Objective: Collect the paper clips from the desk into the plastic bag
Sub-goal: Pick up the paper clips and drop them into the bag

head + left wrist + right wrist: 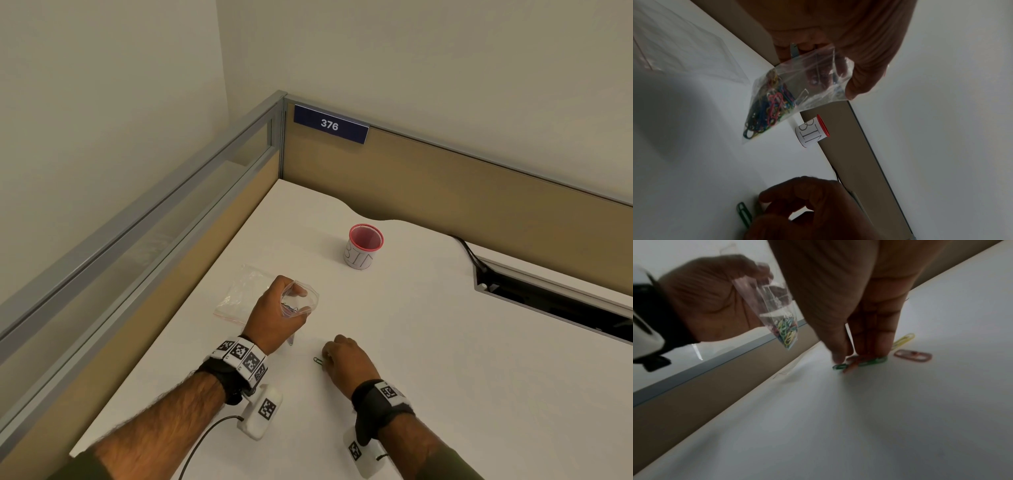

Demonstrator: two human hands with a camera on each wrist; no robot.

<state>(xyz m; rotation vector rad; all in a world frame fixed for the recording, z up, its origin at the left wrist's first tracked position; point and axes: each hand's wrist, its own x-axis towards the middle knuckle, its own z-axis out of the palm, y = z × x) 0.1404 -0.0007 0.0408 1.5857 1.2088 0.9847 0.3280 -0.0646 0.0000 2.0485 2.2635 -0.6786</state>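
An office cubicle. White desk (394, 342) boxed in at the corner by tan fabric partition panels (445, 178) in grey metal frames, with a glazed strip (205, 178) along the left side. Blue number plate (330, 124) reading 376 at the partition's top edge. Cable slot (555, 301) cut into the desk, black cable (467, 251) running into it. Plain pale walls (411, 51) beyond.

Each forearm is bare and hairy, with a dark olive sleeve (85, 466) pushed up toward the elbow. A black strap (219, 377) wraps each wrist, topped by a white band of black-and-white square markers (245, 356). A white camera pod (262, 413) with one marker hangs below each wrist; a thin black cable (205, 438) trails from the left pod
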